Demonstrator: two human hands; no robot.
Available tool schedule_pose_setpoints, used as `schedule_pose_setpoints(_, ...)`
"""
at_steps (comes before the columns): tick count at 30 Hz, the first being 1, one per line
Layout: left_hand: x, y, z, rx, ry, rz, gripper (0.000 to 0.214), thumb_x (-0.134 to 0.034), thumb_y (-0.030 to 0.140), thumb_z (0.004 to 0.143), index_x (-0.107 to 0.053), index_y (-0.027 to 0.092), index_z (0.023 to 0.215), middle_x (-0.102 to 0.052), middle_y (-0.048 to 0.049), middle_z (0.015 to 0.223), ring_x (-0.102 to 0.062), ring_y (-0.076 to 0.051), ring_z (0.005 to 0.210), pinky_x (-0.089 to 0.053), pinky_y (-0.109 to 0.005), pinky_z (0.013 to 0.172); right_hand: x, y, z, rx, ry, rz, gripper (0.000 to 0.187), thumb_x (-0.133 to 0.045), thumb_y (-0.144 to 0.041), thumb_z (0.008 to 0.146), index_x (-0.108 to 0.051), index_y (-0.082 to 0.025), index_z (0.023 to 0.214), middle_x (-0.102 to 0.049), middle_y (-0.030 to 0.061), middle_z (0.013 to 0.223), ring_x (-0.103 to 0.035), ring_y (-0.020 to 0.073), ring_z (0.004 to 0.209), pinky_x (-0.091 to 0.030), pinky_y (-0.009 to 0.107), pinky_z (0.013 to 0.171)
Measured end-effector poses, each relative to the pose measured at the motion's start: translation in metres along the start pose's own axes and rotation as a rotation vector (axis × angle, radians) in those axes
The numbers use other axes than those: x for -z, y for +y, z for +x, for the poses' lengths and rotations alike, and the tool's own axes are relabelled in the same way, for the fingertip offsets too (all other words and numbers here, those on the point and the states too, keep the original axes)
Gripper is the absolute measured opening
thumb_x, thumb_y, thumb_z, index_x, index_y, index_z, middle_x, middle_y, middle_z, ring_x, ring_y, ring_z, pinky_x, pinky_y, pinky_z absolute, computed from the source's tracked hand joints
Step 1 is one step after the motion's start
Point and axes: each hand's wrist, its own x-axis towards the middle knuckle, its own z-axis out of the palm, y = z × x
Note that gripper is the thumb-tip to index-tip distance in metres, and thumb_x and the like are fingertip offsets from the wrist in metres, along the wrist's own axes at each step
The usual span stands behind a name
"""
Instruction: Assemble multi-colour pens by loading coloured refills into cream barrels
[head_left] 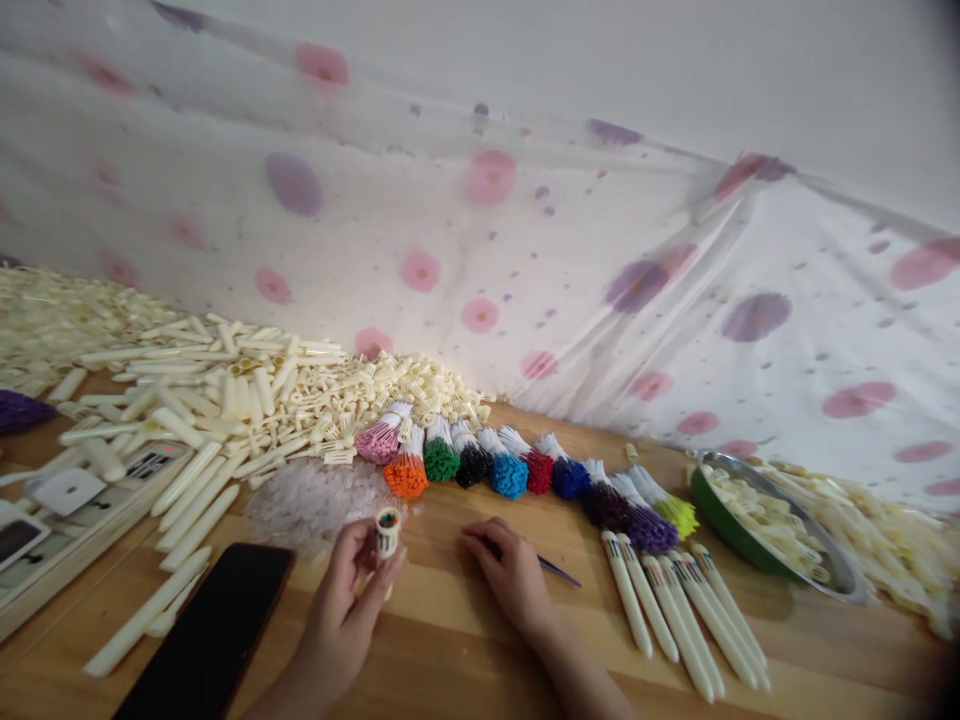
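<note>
Upright in my left hand (349,590) is a short white pen barrel piece (387,540), pinched between thumb and fingers. Small tips of several colours show in its round top end. My right hand (510,575) rests low over the table with its fingers curled together. A thin, dark blue pointed tool (559,571), like tweezers, sticks out from behind this hand to the right; the grip on it is partly hidden. Beyond both hands stand bundles of coloured refills, among them orange (406,470), green (441,455), light blue (506,470) and dark blue (570,475).
Several white multicolour pens (682,625) lie at right, near a green-sided bowl (739,535) of cream rings. Translucent small parts (300,500) and a heap of cream pen parts (247,375) spread leftward. A black phone (214,630) and a power strip (90,540) lie at left.
</note>
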Motion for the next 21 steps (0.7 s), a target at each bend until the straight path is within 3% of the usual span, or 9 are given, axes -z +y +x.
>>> schedule_pose_setpoints(4, 0.005, 0.009, 0.007, -0.035, 0.206, 0.008, 0.03, -0.059, 0.047, 0.08, -0.047, 0.024, 0.095, -0.058, 0.0018, 0.078, -0.058, -0.017, 0.073, -0.047, -0.028, 0.067, -0.004, -0.027, 0.028, 0.124, -0.034, -0.122, 0.021, -0.047, -0.021, 0.088, -0.067, -0.017, 0.091, -0.066, 0.0061, 0.079, -0.061, 0.0179, 0.072, -0.047, 0.026, 0.065)
schedule_pose_setpoints(6, 0.009, 0.011, 0.012, -0.063, 0.286, 0.005, 0.031, -0.058, 0.048, 0.08, -0.045, 0.024, 0.094, -0.056, 0.0036, 0.073, -0.056, -0.017, 0.066, -0.046, -0.028, 0.064, -0.012, -0.05, 0.055, 0.238, -0.085, -0.187, 0.021, -0.047, -0.022, 0.089, -0.067, -0.021, 0.097, -0.067, 0.005, 0.087, -0.06, 0.0173, 0.08, -0.045, 0.026, 0.072)
schedule_pose_setpoints(11, 0.017, 0.012, 0.018, -0.103, 0.454, 0.031, 0.033, -0.06, 0.046, 0.077, -0.042, 0.026, 0.094, -0.052, 0.0056, 0.07, -0.052, -0.016, 0.061, -0.044, -0.026, 0.058, -0.057, -0.102, 0.118, 0.508, -0.234, -0.384, 0.019, -0.048, -0.02, 0.087, -0.064, -0.019, 0.098, -0.063, 0.0069, 0.102, -0.049, 0.0221, 0.103, -0.037, 0.034, 0.09)
schedule_pose_setpoints(16, 0.023, 0.01, 0.021, -0.062, 0.468, 0.117, 0.033, -0.066, 0.044, 0.072, -0.048, 0.023, 0.09, -0.052, 0.0054, 0.068, -0.053, -0.017, 0.061, -0.043, -0.026, 0.055, -0.093, -0.11, 0.137, 0.568, -0.314, -0.482, 0.018, -0.054, -0.026, 0.088, -0.059, -0.014, 0.101, -0.057, 0.0065, 0.111, -0.05, 0.0235, 0.107, -0.037, 0.045, 0.091)
schedule_pose_setpoints(21, 0.026, 0.008, 0.023, -0.016, 0.406, 0.188, 0.027, -0.068, 0.041, 0.071, -0.05, 0.022, 0.079, -0.052, 0.0059, 0.064, -0.05, -0.015, 0.057, -0.042, -0.025, 0.054, -0.086, -0.1, 0.132, 0.547, -0.358, -0.364, 0.014, -0.057, -0.021, 0.085, -0.06, -0.013, 0.096, -0.058, 0.0066, 0.111, -0.047, 0.0245, 0.112, -0.033, 0.048, 0.096)
